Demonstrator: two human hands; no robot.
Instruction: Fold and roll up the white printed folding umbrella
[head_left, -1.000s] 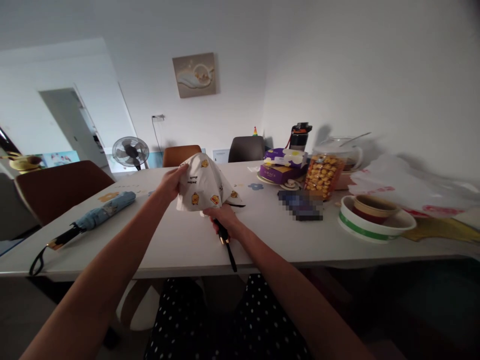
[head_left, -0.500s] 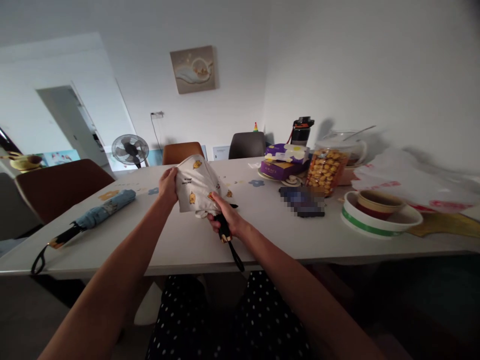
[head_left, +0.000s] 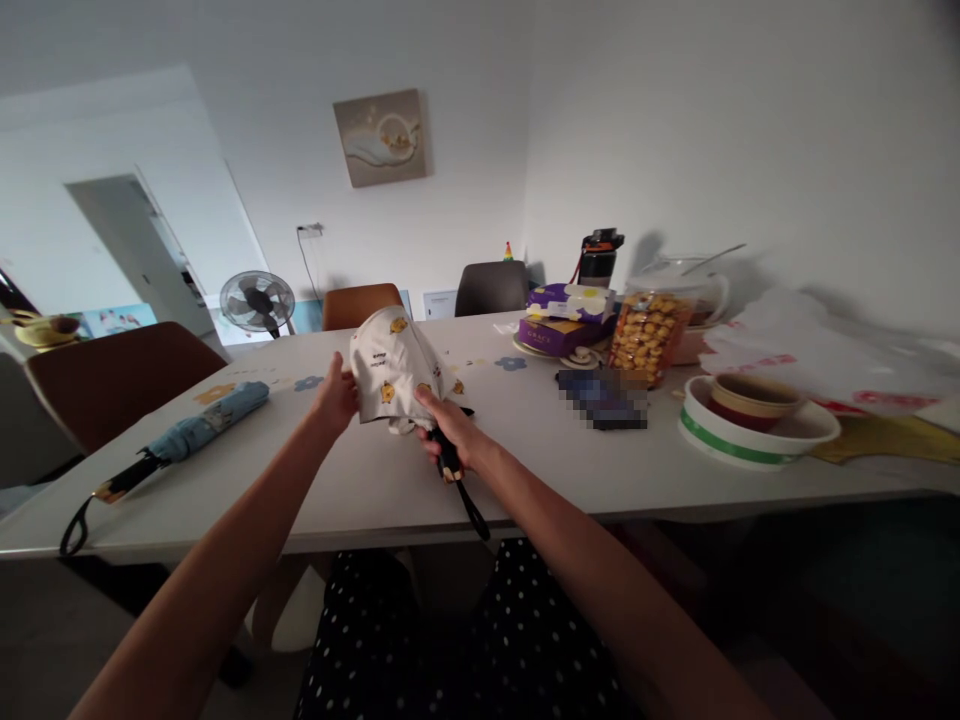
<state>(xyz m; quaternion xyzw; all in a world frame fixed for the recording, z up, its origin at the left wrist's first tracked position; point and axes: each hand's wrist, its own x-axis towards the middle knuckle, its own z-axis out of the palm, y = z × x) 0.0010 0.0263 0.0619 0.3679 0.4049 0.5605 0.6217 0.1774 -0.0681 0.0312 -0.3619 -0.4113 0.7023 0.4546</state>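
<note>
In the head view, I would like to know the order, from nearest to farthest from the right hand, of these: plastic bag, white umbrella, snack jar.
1. White umbrella, held in the right hand.
2. Snack jar, over to the right.
3. Plastic bag, farther right, past the jar.

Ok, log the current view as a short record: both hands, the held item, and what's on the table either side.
Right hand: wrapped around the black handle
Left hand: at the left edge of the canopy; contact unclear
Held item: white umbrella, duck print, canopy loosely gathered
Table, left: blue umbrella, furled, lying flat
Table, right: snack container; white bowl with smaller bowl inside
</note>
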